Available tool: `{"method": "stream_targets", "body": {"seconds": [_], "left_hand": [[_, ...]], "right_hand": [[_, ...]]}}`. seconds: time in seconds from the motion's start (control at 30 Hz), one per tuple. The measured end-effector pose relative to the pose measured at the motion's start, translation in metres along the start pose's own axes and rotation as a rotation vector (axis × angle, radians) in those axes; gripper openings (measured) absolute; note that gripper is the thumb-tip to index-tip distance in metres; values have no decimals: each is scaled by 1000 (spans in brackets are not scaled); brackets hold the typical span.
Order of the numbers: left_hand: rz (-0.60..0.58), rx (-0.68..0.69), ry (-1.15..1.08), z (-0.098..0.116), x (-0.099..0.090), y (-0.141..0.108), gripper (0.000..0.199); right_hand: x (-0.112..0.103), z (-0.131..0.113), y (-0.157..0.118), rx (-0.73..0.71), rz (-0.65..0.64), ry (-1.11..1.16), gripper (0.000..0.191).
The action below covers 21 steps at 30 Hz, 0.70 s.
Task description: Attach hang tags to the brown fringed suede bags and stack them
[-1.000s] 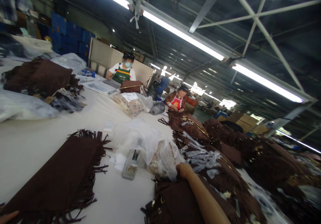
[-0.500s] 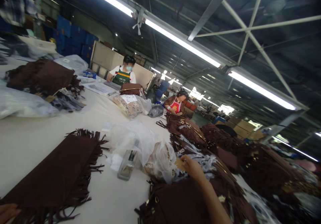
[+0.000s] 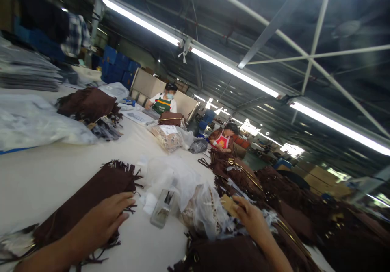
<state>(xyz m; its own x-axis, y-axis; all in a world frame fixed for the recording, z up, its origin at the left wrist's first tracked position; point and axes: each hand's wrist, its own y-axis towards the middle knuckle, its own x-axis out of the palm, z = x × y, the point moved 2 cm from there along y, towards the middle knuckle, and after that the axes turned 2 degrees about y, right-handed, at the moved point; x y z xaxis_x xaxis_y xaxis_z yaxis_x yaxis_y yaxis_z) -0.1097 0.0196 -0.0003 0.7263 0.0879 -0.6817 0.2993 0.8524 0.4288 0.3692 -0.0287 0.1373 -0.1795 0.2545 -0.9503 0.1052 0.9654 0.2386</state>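
On the left of the white table lies a brown fringed bag (image 3: 82, 194). My left hand (image 3: 106, 217) is over its fringe edge, fingers stretched out and nothing visible in them; whether it touches the bag I cannot tell. My right hand (image 3: 248, 215) pinches a tan card tag (image 3: 230, 205). Beside that tag sits a clear plastic bag (image 3: 207, 211) with something snakeskin-patterned inside. Between my hands rests a clear plastic tape dispenser (image 3: 161, 211). Below my right hand lies another brown bag (image 3: 225, 253), partly cut off by the frame.
Brown fringed bags (image 3: 243, 178) are heaped along the right. Farther off lie a wrapped snakeskin-patterned package (image 3: 167, 136), a brown fringed pile (image 3: 88, 105) and a plastic sheet (image 3: 39, 121). Two people, one in a green apron (image 3: 161, 106), one in a red apron (image 3: 222, 142), are beyond.
My left hand has moved from the lower left corner up and right to the bag's fringe. My right hand still holds the tag. The camera view has shifted left.
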Motion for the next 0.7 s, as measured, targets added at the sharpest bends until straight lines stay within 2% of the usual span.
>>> {"method": "stream_targets", "body": {"seconds": [0.1, 0.17, 0.23, 0.3, 0.43, 0.5, 0.53, 0.63, 0.7], "left_hand": [[-148, -70, -368, 65, 11, 30, 38], [-211, -69, -578, 106, 18, 48, 42], [-254, -35, -778, 136, 29, 62, 43], [-281, -30, -926, 154, 44, 71, 43], [-297, -132, -1118, 164, 70, 82, 61], [-373, -168, -1190, 166, 76, 85, 66], [-424, -171, -1208, 166, 77, 85, 61], [-512, -188, -1197, 161, 79, 80, 41], [-522, -251, -1177, 150, 83, 70, 44]], "right_hand": [[-6, -27, -8, -52, 33, 178, 44], [-10, -46, -13, -85, 25, 261, 42], [-14, -65, -18, -116, 20, 303, 40], [-16, -82, -23, -146, 27, 318, 39], [-15, -105, -31, -190, 35, 354, 38], [-11, -113, -33, -243, 11, 375, 37], [-8, -116, -34, -278, -4, 388, 37], [13, -121, -35, -328, -72, 462, 35], [40, -120, -36, -276, -138, 518, 34]]}}
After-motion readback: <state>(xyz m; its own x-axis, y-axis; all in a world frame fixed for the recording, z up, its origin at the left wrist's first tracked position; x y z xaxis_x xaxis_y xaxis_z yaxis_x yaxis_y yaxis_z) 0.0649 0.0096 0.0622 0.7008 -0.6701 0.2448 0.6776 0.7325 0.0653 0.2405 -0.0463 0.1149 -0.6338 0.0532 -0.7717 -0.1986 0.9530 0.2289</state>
